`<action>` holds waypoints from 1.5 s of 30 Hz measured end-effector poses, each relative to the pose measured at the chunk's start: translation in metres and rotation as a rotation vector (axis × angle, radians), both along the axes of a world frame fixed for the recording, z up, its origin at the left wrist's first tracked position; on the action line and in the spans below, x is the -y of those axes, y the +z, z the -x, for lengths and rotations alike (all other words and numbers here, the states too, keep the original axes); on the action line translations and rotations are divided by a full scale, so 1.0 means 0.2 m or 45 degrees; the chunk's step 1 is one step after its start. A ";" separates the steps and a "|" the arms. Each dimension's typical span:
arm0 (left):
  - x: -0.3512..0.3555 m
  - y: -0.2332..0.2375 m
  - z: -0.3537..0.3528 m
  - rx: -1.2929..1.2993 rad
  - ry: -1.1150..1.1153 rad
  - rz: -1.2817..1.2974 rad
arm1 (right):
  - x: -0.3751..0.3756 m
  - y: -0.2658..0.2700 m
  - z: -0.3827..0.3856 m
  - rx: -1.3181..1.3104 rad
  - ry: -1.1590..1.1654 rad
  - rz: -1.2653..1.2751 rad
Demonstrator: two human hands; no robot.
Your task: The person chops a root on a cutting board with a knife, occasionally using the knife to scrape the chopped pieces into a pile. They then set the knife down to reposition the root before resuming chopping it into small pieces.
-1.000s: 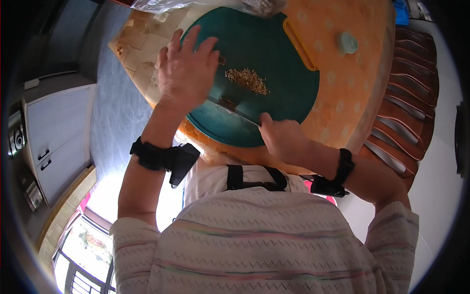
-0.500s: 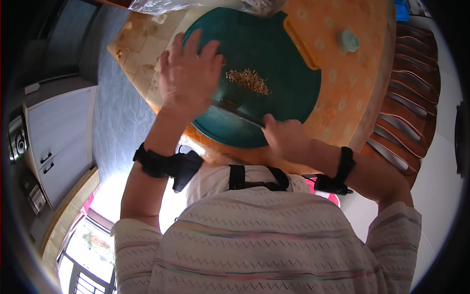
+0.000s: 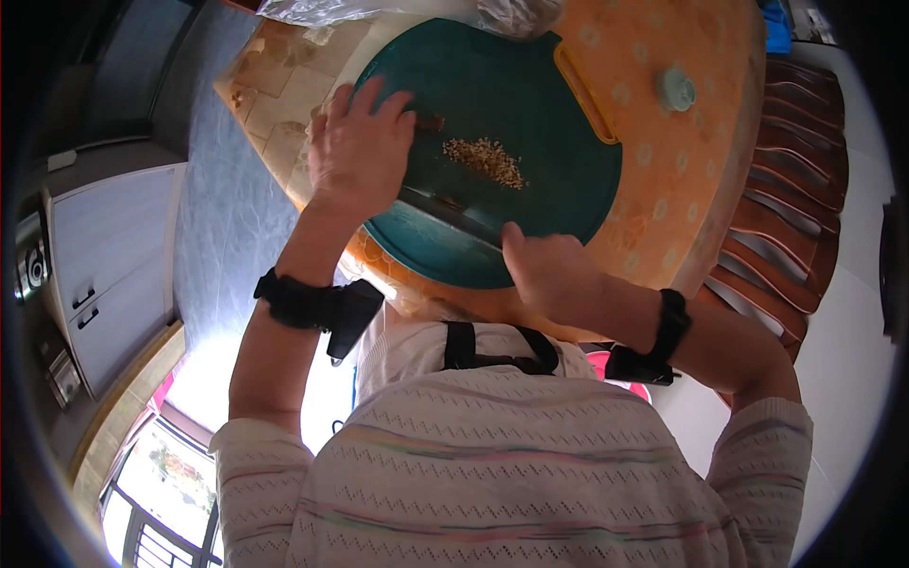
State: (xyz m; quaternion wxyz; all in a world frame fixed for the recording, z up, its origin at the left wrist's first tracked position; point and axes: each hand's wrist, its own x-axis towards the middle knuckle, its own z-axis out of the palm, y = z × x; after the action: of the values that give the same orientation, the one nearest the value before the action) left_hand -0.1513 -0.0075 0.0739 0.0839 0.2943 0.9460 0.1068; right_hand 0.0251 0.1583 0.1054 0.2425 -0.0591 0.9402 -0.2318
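Note:
A round dark green cutting board carries a small heap of chopped light-brown bits near its middle. My right hand is closed around the handle of a knife, at the board's near edge. The knife lies slantwise low over the board, its blade reaching left toward my left wrist. A small dark brown piece shows beside the blade. Over the board's left side is my left hand, fingers spread. Another brown piece lies by its fingertips; whether they touch cannot be made out.
The board has a yellow handle on its far right. A pale green lid-like object sits on the orange patterned tablecloth. Clear plastic lies at the far edge. Wooden chair slats stand to the right.
My left hand has shifted slightly down and is less blurred. The brown piece by its fingertips now shows more plainly. My right hand holds the knife in nearly the same place.

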 end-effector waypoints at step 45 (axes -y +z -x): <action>0.06 -0.35 -0.62 -0.423 0.251 -0.995 | -0.11 -0.07 0.03 -0.340 -0.094 0.098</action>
State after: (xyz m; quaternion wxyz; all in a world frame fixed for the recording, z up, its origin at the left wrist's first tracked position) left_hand -0.0274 -0.0192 0.0042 -0.1975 0.2254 0.8588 0.4155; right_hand 0.0198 0.1795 0.0909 0.1042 -0.0640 0.9561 -0.2665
